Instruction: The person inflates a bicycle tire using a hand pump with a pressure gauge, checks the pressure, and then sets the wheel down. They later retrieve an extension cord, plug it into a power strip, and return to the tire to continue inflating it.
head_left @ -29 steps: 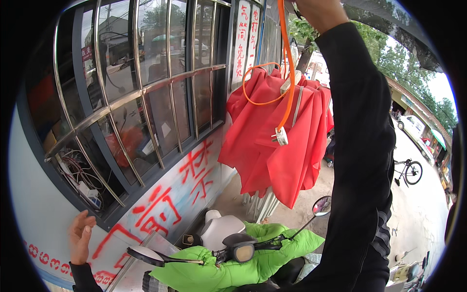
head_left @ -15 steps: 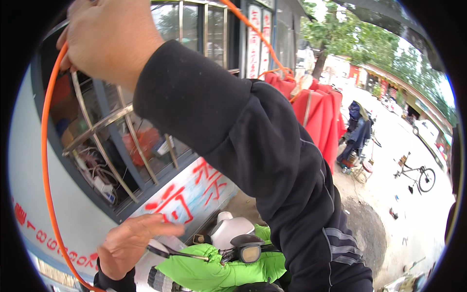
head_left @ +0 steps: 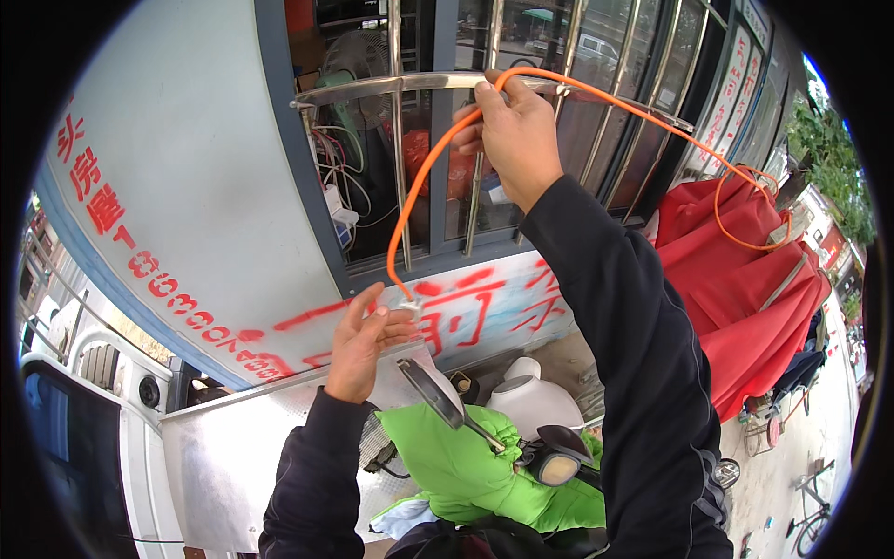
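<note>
"Cable, smooth, round and bright orange (head_left: 421, 175), crossed the view; where did it run?"

"From the wrinkled red fabric cover (head_left: 736, 307), where part of it lay in a loose loop, past the shiny tubular metal bars (head_left: 428, 82) and over the person's right hand (head_left: 517, 130). From there it bent down to a small white plug (head_left: 409, 306)."

"And the plug itself?"

"Just below the bottom edge of the dark grey window frame (head_left: 447, 264), near its lower left corner, close by the fingertips of the left hand (head_left: 358, 349)."

"How did the hands stand?"

"The right was curled, its thumb and fingers gripping the cable in front of the bars. The left was open, fingers loosely bent toward the plug; I couldn't tell whether they touched it."

"How far along did things look?"

"My judgement: partway. That stretch of cable was already lifted and its plug end within reach. Left undone were a firm hold on the plug, which sat in no socket I could see, and the slack on the cover, which was not drawn straight."

"And the textures?"

"The cable looked rubbery and springy, arching rather than kinking. The cover fell in deep, soft folds. A bright green padded cover (head_left: 447, 456) puffed up beside an oval black-backed mirror (head_left: 433, 391), and a flat silvery metal sheet (head_left: 242, 447) shone dully at lower left."
</note>
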### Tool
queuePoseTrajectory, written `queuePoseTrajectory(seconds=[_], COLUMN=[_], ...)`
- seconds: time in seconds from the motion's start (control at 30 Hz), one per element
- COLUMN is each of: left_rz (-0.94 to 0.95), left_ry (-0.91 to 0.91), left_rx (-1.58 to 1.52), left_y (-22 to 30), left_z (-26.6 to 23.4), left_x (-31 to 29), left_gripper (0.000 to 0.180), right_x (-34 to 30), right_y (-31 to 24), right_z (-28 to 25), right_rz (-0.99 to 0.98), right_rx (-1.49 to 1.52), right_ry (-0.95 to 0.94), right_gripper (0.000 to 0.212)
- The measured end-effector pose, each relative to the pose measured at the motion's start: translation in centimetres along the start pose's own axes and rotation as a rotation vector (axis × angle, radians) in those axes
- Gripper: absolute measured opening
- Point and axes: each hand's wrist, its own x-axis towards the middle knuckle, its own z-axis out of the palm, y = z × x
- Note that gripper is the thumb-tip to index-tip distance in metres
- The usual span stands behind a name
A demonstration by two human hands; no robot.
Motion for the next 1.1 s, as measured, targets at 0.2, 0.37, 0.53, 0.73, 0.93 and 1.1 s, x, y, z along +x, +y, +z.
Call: queuePoseTrajectory(seconds=[0.2, 0.37, 0.53, 0.73, 0.93, 1.1], left_rz=[-0.102, -0.063, 0.415, 0.779, 0.865, 0.895], left_ry=[-0.085, -0.067, -0.099, -0.174, -0.112, -0.148], left_rx=[-0.012, -0.002, 0.635, 0.902, 1.064, 1.127], left_y=[-4.6, -7.5, -8.0, -6.9, -7.1, -8.5], left_z=[1.4, 1.3, 1.2, 4.1, 3.5, 1.9], left_x=[5.9, 9.2, 10.1, 10.2, 9.8, 8.9], left_gripper=[0.055, 0.032, 0.024, 0.011, 0.009, 0.019], right_x=[-1.9, -4.2, -6.8, -7.4, -8.7, -9.7], right_y=[2.8, 3.4, 0.6, 5.4, 10.5, 14.7], right_z=[-0.7, -3.7, -7.5, -5.0, -4.1, -2.6], right_rz=[0.126, 0.245, 0.079, -0.146, 0.029, 0.462], right_rx=[0.004, -0.153, -1.478, -1.66, -1.28, -0.676], right_ry=[0.0, -0.101, -0.366, -0.273, -0.496, -0.776], right_gripper=[0.047, 0.05, 0.049, 0.042, 0.049, 0.061])
